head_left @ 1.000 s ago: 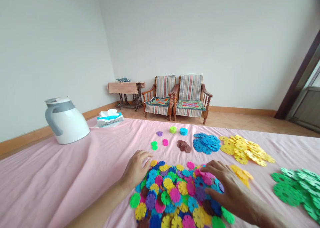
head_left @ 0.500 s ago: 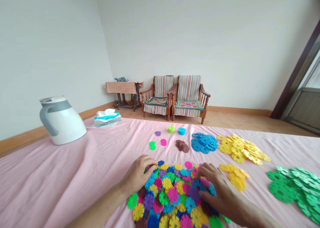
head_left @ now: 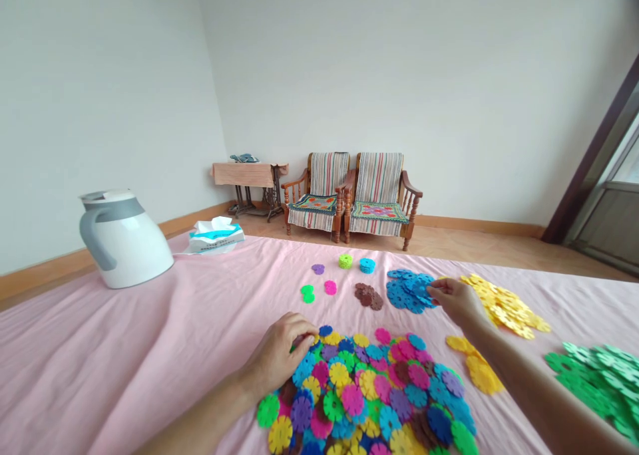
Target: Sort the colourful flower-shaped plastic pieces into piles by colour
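1. A white jug (head_left: 130, 243) with a grey handle stands by the desk's left edge, on the pink cloth (head_left: 200, 315).
2. A tissue box (head_left: 217, 237) sits near the desk's far left corner, a tissue poking out of its top.
3. The left hand (head_left: 285, 345) rests at the far left side of the mixed pile, fingers curled and thumb close under them; whether it holds anything, I cannot tell.
4. Beyond it, toward the desk's far edge, lie green discs (head_left: 308, 295), a purple disc (head_left: 318, 269) and pink discs (head_left: 330, 287), in separate spots.
5. A lime stack (head_left: 345, 261) stands nearer the far edge.
6. The mixed pile (head_left: 352, 399) of notched discs spreads in many colours toward the near side.
7. A light blue stack (head_left: 367, 265) stands beside the lime one, with brown discs (head_left: 368, 297) lying nearer.
8. The blue pile (head_left: 407, 290) lies to their right.
9. The right hand (head_left: 458, 300) reaches its right side, thumb and fingertips drawn together; whether they grip a disc is unclear.
10. Yellow discs (head_left: 506, 305) lie beyond the right forearm, and a smaller yellow group (head_left: 482, 373) nearer.
11. Green pieces (head_left: 602, 383) overlap farthest right.
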